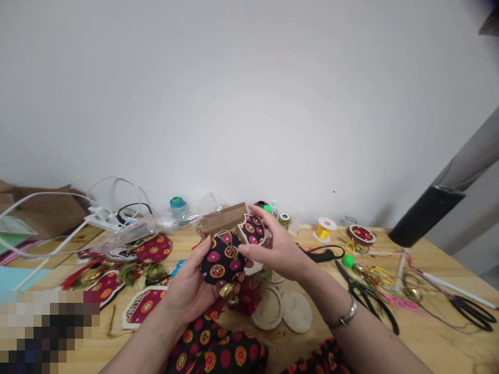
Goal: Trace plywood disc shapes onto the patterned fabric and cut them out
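Near the middle, my left hand holds a round black pouch with pink and orange flower patterns. A thin green cord lies across its top, and small gold bells hang at its lower edge. My right hand grips a small patterned piece with a pale scalloped rim between thumb and fingers, close beside the pouch's upper right. Below the hands lie a pale round ring, a pale disc and black patterned fabric.
Black scissors and a second pair lie at the right, near a yellow thread spool. A cardboard box stands behind my hands. Patterned pieces, tassels and white cables crowd the left. A dark tube leans at right.
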`<state>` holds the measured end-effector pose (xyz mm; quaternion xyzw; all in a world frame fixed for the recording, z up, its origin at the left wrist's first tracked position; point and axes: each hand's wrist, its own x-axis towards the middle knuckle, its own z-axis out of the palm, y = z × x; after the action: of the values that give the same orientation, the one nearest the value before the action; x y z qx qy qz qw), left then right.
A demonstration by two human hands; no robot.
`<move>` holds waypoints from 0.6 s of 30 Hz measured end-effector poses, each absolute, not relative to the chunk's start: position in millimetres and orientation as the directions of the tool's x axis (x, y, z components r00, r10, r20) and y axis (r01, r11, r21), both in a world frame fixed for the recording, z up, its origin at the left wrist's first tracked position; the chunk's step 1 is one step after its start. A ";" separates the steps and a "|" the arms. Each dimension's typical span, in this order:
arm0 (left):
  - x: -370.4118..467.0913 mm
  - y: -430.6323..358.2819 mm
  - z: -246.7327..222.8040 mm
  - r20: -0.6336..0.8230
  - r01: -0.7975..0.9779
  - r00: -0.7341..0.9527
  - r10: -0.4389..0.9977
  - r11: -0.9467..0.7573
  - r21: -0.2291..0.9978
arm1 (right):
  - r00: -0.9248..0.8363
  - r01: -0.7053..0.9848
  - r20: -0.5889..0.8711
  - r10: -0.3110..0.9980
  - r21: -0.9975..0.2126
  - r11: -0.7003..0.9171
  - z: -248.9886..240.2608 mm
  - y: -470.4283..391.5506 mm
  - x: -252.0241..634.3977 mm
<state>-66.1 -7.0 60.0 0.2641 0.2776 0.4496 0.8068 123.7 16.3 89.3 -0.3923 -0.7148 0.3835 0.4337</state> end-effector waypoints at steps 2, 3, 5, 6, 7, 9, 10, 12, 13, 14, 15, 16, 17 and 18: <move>-66.1 -6.8 62.6 -0.213 -0.543 0.480 0.851 0.479 0.690 | -0.280 0.034 0.202 0.939 -0.975 0.220 89.2 22.2 125.9; -66.4 -6.8 63.8 -0.215 -0.529 0.490 0.845 0.484 0.697 | -0.269 -0.086 0.137 0.953 -0.989 0.117 89.5 25.1 127.1; -67.6 -7.0 65.3 -0.227 -0.510 0.493 0.840 0.490 0.707 | -0.269 -0.287 0.024 0.963 -0.956 -0.056 91.0 30.5 129.8; -68.7 -7.1 65.5 -0.233 -0.506 0.484 0.843 0.487 0.711 | -0.277 -0.348 -0.010 0.961 -0.931 -0.110 91.9 32.6 131.2; -70.2 -7.3 65.4 -0.240 -0.506 0.469 0.850 0.482 0.715 | -0.289 -0.380 -0.030 0.957 -0.914 -0.144 92.9 34.3 132.3; -73.7 -7.8 64.7 -0.256 -0.511 0.427 0.867 0.465 0.723 | -0.294 -0.396 -0.034 0.955 -0.905 -0.153 94.3 36.2 133.4; -75.6 -8.0 64.4 -0.264 -0.515 0.409 0.873 0.460 0.723 | -0.288 -0.400 -0.021 0.958 -0.906 -0.140 94.8 36.5 133.1; -79.7 -8.4 63.9 -0.281 -0.521 0.397 0.874 0.466 0.715 | -0.275 -0.413 0.010 0.961 -0.904 -0.109 95.6 36.7 131.0; -81.7 -8.4 64.0 -0.282 -0.524 0.399 0.873 0.469 0.711 | -0.265 -0.418 0.027 0.964 -0.904 -0.090 96.1 36.8 129.5; -83.7 -8.4 64.1 -0.278 -0.526 0.400 0.873 0.467 0.711 | -0.252 -0.424 0.043 0.967 -0.903 -0.071 96.8 36.9 128.0; -85.7 -8.2 64.5 -0.271 -0.532 0.395 0.878 0.459 0.712 | -0.237 -0.429 0.056 0.970 -0.902 -0.052 97.9 37.0 126.6; -87.7 -8.0 64.9 -0.264 -0.541 0.382 0.886 0.446 0.713 | -0.222 -0.435 0.069 0.973 -0.900 -0.035 99.4 37.0 125.5; -89.8 -7.7 65.5 -0.256 -0.553 0.360 0.897 0.426 0.716 | -0.206 -0.441 0.082 0.975 -0.897 -0.018 101.5 36.7 124.9; -92.1 -7.4 66.2 -0.247 -0.569 0.330 0.911 0.401 0.718 | -0.193 -0.448 0.092 0.977 -0.894 -0.004 104.1 36.0 124.8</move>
<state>-92.1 -7.4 66.2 0.2637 0.3242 0.4796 0.7716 124.8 36.0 104.1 -0.3052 -0.4332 0.6394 0.5570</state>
